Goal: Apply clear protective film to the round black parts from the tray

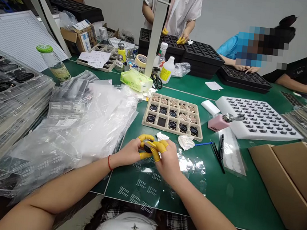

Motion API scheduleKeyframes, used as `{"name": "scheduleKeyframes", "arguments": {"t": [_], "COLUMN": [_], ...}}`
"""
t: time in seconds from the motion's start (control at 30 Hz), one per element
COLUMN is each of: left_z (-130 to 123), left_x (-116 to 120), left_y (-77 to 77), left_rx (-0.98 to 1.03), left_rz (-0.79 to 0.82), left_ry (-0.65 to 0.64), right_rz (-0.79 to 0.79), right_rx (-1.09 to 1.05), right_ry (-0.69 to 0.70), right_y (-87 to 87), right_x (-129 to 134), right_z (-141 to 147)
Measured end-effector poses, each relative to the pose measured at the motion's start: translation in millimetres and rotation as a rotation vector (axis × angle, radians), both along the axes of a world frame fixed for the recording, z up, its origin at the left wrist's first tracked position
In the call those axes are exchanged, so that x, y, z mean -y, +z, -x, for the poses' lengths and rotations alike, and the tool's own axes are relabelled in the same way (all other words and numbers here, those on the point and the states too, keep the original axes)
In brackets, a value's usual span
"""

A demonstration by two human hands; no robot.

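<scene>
Head view, green table mat [243, 197], seated position. Left hand [130, 152] and right hand [166, 160], fingertips in yellow finger cots [146, 138], closed together from both sides on a small dark round part [147, 148], held just above a clear plastic bag [146, 183] lying flat on the mat. Red cord on the left wrist. Beyond the hands, near: beige compartment tray [173, 117], three rows, holding coppery and dark round parts, one cell in the front row without a disc. Just in front of the tray: crumpled white wipes [186, 142], blue-stemmed swab [202, 144], black pen [222, 146]. To the right of the tray: pink dispenser bottle [218, 122] touching a white foam tray [259, 120]. Far right: brown cardboard boxes [292, 177]. Left: heap of clear bags [80, 129], stacked clear blister trays [5, 88]. Across the table: black trays [203, 56], another person's yellow-tipped hands [182, 39] on them, two more people at the far right edge.
</scene>
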State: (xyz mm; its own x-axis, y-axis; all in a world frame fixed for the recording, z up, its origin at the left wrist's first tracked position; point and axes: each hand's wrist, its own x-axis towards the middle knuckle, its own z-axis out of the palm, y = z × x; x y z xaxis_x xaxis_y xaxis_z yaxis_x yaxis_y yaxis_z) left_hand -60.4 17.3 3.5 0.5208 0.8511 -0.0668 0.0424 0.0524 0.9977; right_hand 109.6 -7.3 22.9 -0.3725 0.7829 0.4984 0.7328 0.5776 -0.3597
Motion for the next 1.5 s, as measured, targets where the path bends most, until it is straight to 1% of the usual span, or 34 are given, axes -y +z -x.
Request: {"name": "scheduleKeyframes", "arguments": {"t": [0.13, 0.23, 0.27, 0.33, 0.4, 0.43, 0.47, 0.53, 0.6, 0.63, 0.67, 0.7, 0.8, 0.83, 0.87, 0.9, 1.0, 1.07, 1.13, 1.23, 1.33, 1.4, 1.5], "left_z": [2.0, 1.5, 0.9, -0.1, -0.5, -0.4, 0.0, 0.6, 0.2, -0.5, -1.4, -2.4, -3.9, -3.4, -2.5, -1.2, 2.5, 3.4, 3.0, 2.3, 2.9, 3.1, 1.8], "left_x": [-1.4, -3.0, -3.3, -3.5, -3.7, -3.9, -4.2, -4.9, -5.2, -5.0, -4.7, -4.2, -3.7, -4.3, -5.3, -6.7, -11.2, -12.8, -12.8, -11.8, -12.1, -13.2, -15.4], "left_y": [-0.1, -1.3, -1.4, -1.1, -0.1, 0.2, 0.3, -0.7, -3.2, -4.7, -6.3, -7.9, -11.4, -12.0, -12.2, -12.0, -9.5, -7.4, -6.2, -6.5, -7.1, -7.1, -7.1], "left_rx": [-0.005, -0.002, 0.004, 0.012, -0.004, -0.023, -0.042, -0.070, -0.081, -0.083, -0.080, -0.070, -0.020, -0.018, -0.030, -0.052, -0.096, -0.078, -0.058, -0.047, -0.025, -0.017, -0.014], "left_rz": [-0.018, 0.015, 0.033, 0.066, 0.077, 0.074, 0.069, 0.067, 0.075, 0.077, 0.077, 0.077, 0.084, 0.084, 0.078, 0.067, 0.054, 0.081, 0.113, 0.134, 0.136, 0.137, 0.141], "left_ry": [-0.045, -0.064, -0.070, -0.073, -0.047, -0.026, -0.005, 0.020, 0.026, 0.025, 0.023, 0.015, -0.004, 0.009, 0.031, 0.057, 0.113, 0.114, 0.101, 0.076, 0.067, 0.067, 0.073], "right_rz": [-0.020, 0.030, 0.071, 0.189, 0.319, 0.384, 0.449, 0.530, 0.499, 0.455, 0.422, 0.425, 0.596, 0.637, 0.645, 0.617, 0.458, 0.415, 0.409, 0.384, 0.384, 0.436, 0.540], "right_rx": [0.063, 0.061, 0.033, -0.101, -0.288, -0.356, -0.377, -0.274, -0.109, -0.070, -0.077, -0.124, -0.304, -0.341, -0.359, -0.352, -0.229, -0.150, -0.084, 0.020, 0.091, 0.127, 0.145], "right_ry": [-0.081, -0.116, -0.122, -0.132, -0.161, -0.191, -0.234, -0.359, -0.471, -0.483, -0.455, -0.385, -0.093, -0.043, -0.037, -0.082, -0.362, -0.461, -0.468, -0.487, -0.588, -0.642, -0.643], "right_y": [-7.3, -8.1, -8.2, -10.2, -15.8, -19.8, -24.0, -31.2, -33.4, -32.3, -29.8, -26.4, -15.6, -13.2, -12.0, -11.9, -17.4, -23.0, -27.3, -27.4, -21.2, -17.3, -14.9], "right_x": [-13.3, -20.5, -22.0, -25.3, -30.1, -33.0, -36.1, -40.6, -40.9, -39.2, -36.6, -33.8, -34.1, -40.0, -49.3, -61.7, -106.4, -129.6, -141.3, -146.6, -158.2, -172.8, -195.8], "right_z": [1.5, -3.4, -5.9, -14.9, -31.3, -41.9, -53.1, -72.5, -79.8, -77.1, -70.3, -60.4, -26.5, -18.7, -14.2, -12.9, -21.4, -27.7, -30.9, -39.7, -66.2, -90.6, -122.1]}}
